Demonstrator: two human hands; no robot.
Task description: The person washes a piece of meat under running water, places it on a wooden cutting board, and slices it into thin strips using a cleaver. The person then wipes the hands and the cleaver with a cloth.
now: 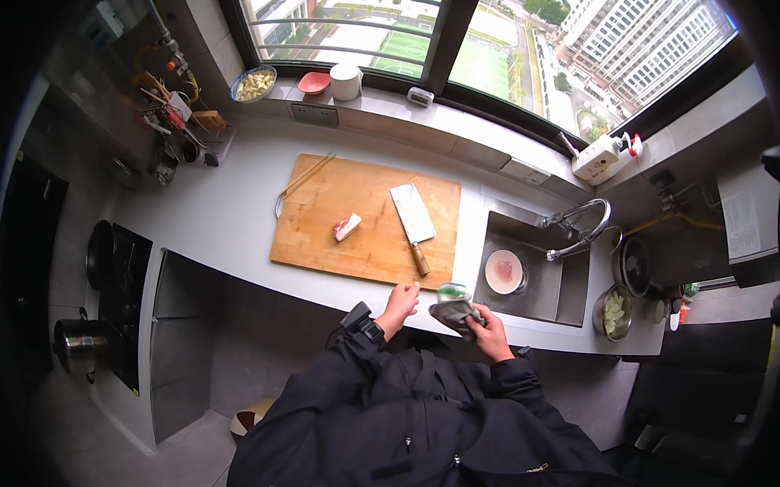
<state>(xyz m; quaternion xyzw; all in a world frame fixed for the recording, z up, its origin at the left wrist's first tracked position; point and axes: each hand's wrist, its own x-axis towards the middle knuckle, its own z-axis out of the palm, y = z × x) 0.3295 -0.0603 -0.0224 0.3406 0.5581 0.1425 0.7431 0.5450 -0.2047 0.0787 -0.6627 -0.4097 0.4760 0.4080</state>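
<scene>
My left hand [400, 304] hovers at the counter's front edge, just below the wooden cutting board [313, 249]. Its fingers are curled, and whether anything small is between them is unclear. In my right hand [494, 335] is a bunched grey cloth [455, 315]. Against the cloth's top shows a blurred green-and-white item [452, 291], too unclear to identify. On the board lie a piece of raw meat [347, 227] and a cleaver [413, 212], its wooden handle towards me. A pair of chopsticks [307, 174] rests across the board's far left corner.
Right of the board, a bowl with meat [503, 272] sits in the steel sink [571, 295] near the faucet [580, 240]. A metal bowl of cut vegetables [613, 313] stands beyond. Along the windowsill are a bowl of pale pieces [254, 85], a white canister [346, 82] and bottles [596, 160].
</scene>
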